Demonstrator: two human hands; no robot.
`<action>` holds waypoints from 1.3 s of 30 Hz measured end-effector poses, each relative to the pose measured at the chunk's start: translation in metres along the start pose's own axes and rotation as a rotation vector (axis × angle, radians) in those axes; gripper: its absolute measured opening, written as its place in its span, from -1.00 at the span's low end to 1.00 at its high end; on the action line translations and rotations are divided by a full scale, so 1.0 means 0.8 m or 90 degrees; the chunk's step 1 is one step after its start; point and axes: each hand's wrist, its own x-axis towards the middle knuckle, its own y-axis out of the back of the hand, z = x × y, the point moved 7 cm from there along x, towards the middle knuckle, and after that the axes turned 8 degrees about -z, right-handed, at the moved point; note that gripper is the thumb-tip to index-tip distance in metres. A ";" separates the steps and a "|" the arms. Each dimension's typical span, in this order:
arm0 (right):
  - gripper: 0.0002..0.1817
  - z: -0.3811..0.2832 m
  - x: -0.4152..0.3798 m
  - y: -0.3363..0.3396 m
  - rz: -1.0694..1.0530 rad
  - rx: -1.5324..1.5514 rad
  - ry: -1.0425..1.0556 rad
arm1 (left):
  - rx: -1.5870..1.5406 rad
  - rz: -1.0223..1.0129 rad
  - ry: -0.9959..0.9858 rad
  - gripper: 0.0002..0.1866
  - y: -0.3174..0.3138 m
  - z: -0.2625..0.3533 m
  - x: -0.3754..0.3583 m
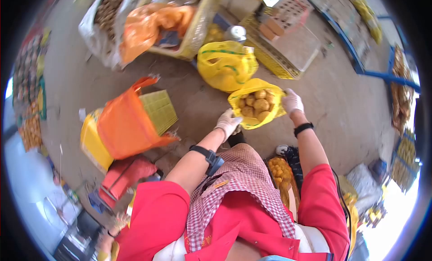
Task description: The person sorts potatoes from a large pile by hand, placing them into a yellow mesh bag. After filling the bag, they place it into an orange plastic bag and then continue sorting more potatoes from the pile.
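Note:
I hold a yellow mesh bag (252,121) open in front of me, with several round yellow-brown fruits (257,104) inside. My left hand (227,123), in a white glove, grips the bag's near left edge. My right hand (291,101), also gloved, grips its right edge. A second yellow mesh bag (226,65), full and closed, lies on the concrete floor just beyond.
An orange bag (127,123) lines a yellow crate (92,144) at the left. More crates (198,31) and an orange sack (148,22) stand at the back. A basket of small orange fruit (280,171) sits by my right leg. A blue rack (382,72) runs along the right.

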 end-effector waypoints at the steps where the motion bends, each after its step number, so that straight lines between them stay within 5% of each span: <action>1: -0.64 0.005 0.004 0.002 0.010 0.041 0.008 | -0.022 -0.001 -0.030 -0.86 0.001 0.008 -0.012; 9: -0.42 0.017 0.008 0.013 -0.036 0.114 0.069 | 0.058 0.244 -0.041 -0.70 0.154 -0.073 -0.123; 13: -0.39 -0.061 -0.052 0.052 0.208 -0.104 0.121 | 0.166 0.440 0.036 -0.64 0.255 -0.163 -0.225; 15: -0.43 -0.107 -0.074 0.050 0.287 -0.137 0.182 | 0.164 0.495 0.082 -0.63 0.303 -0.271 -0.232; 19: -0.56 -0.224 -0.119 -0.054 0.128 -0.078 0.397 | -0.045 0.491 0.108 -0.65 0.301 -0.346 -0.309; 25: -0.47 -0.401 -0.188 -0.264 -0.245 0.037 0.385 | -0.240 0.472 0.039 -0.70 0.283 -0.439 -0.381; 32: -0.12 -0.545 -0.183 -0.404 -0.226 -0.099 0.312 | -0.446 0.565 -0.127 -0.69 0.349 -0.455 -0.460; 34: -0.04 -0.559 -0.164 -0.426 -0.236 -0.099 0.285 | -0.483 0.607 -0.219 -0.58 0.381 -0.439 -0.470; 39: 0.10 -0.586 -0.089 -0.482 -0.268 0.000 0.255 | -0.524 0.603 -0.215 -0.28 0.471 -0.432 -0.410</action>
